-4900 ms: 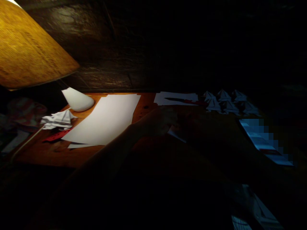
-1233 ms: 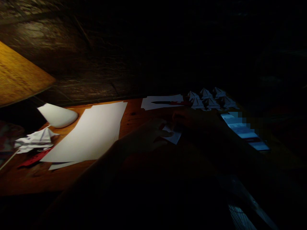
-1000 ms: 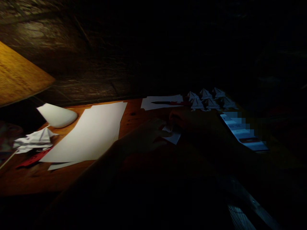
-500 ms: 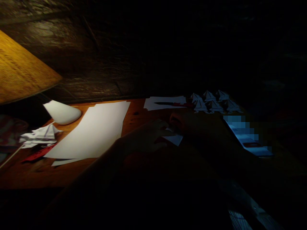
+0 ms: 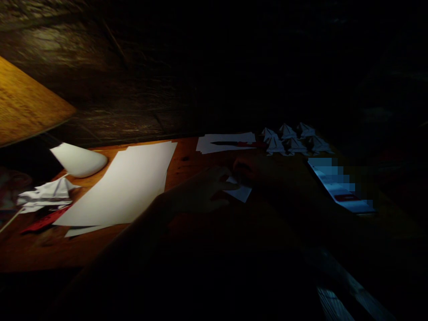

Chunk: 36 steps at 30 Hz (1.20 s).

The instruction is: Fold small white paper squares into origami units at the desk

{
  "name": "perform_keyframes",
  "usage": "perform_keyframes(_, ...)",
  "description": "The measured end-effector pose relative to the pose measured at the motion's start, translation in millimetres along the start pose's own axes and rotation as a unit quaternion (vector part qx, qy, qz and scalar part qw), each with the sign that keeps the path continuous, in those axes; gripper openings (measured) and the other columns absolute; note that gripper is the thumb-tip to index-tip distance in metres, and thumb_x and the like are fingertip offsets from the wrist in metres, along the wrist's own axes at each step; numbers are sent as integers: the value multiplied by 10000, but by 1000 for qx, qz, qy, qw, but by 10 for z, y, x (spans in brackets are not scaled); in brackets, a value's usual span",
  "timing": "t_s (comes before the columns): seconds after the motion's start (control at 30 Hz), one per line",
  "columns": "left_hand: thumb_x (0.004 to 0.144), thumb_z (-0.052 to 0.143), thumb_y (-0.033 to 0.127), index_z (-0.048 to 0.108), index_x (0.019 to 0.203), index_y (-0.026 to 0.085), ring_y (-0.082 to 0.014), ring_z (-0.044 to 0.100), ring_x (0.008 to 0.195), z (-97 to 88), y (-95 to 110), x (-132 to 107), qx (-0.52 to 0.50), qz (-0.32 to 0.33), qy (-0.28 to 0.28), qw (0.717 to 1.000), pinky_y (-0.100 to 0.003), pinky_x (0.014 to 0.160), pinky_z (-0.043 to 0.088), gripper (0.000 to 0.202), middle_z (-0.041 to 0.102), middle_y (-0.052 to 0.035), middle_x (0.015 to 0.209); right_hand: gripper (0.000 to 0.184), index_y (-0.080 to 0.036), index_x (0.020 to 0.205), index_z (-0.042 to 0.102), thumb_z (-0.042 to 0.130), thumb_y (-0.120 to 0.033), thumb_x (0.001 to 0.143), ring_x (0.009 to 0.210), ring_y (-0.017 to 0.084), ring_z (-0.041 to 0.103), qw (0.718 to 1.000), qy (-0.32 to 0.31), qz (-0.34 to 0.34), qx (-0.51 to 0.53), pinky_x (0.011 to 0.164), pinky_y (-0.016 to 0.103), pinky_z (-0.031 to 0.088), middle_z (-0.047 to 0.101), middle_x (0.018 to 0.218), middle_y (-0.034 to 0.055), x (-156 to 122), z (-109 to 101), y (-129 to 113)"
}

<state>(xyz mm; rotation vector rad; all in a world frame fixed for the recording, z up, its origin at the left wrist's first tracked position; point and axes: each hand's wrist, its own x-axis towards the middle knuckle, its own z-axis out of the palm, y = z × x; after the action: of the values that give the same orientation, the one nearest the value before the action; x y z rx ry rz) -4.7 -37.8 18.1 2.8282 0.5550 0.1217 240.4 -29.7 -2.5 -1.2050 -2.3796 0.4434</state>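
Note:
The scene is very dark. A small folded white paper point(image 5: 240, 191) lies on the wooden table point(image 5: 83, 249) near the middle. My left hand point(image 5: 203, 191) rests on its left side, fingers curled against the paper. My right hand point(image 5: 257, 169) reaches in from the right and pinches the paper's upper edge. Both forearms are dark shapes running down to the lower frame.
A stack of white sheets point(image 5: 130, 183) lies left of my hands. A white cone point(image 5: 80, 161) and crumpled folded paper point(image 5: 47, 194) sit far left under a lampshade point(image 5: 23, 111). Several folded paper figures point(image 5: 292, 139), a sheet with scissors point(image 5: 227, 142) and a lit phone point(image 5: 337, 185) lie right.
Both hands have stayed on the small paper, with the fingers shifting slightly along its edge. The view has wobbled a little left and right.

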Motion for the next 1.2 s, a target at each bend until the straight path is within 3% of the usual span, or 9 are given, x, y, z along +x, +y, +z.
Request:
perform_keyframes(0.43, 933, 650, 350, 605, 1388, 342, -268, 502, 1227, 28, -49, 23, -59, -18, 5, 998, -476, 1085, 438, 458, 515, -84, 1321, 160, -197, 1018, 641, 569, -244, 883, 775, 181, 572, 996, 64, 58, -17, 627, 294, 343, 698, 944, 70, -6, 112, -90)
perform_keyframes(0.63, 918, 672, 363, 602, 1392, 353, -266, 512, 1199, 18, -45, 20, -55, -18, 8, 998, -464, 1057, 448, 479, 519, -81, 1290, 185, -196, 1040, 634, 547, -213, 877, 832, 191, 607, 995, 79, 58, -3, 663, 294, 369, 712, 995, 75, -3, 145, -96)
perform_keyframes(0.87, 907, 676, 371, 614, 1384, 340, -274, 501, 1184, 24, -40, 19, -53, -19, 11, 998, -478, 1060, 444, 483, 518, -88, 1266, 204, -205, 1067, 632, 538, -255, 893, 838, 201, 617, 996, 69, 56, -2, 672, 307, 377, 718, 1029, 84, 13, 182, -47)
perform_keyframes(1.1, 901, 674, 364, 491, 1481, 368, -264, 517, 1181, -27, -32, -3, -65, -22, 6, 998, -443, 1030, 468, 608, 521, -74, 1282, 223, -197, 1110, 616, 530, -246, 910, 846, 211, 620, 996, 58, 63, -32, 666, 306, 367, 725, 1030, 86, 2, 175, -82)
perform_keyframes(1.2, 891, 677, 379, 525, 1459, 348, -273, 522, 1177, -18, -46, 4, -57, -20, 5, 998, -451, 1031, 467, 588, 522, -80, 1278, 218, -205, 1111, 609, 537, -251, 911, 846, 205, 621, 996, 57, 62, -25, 662, 300, 364, 725, 1017, 75, -1, 186, -77)
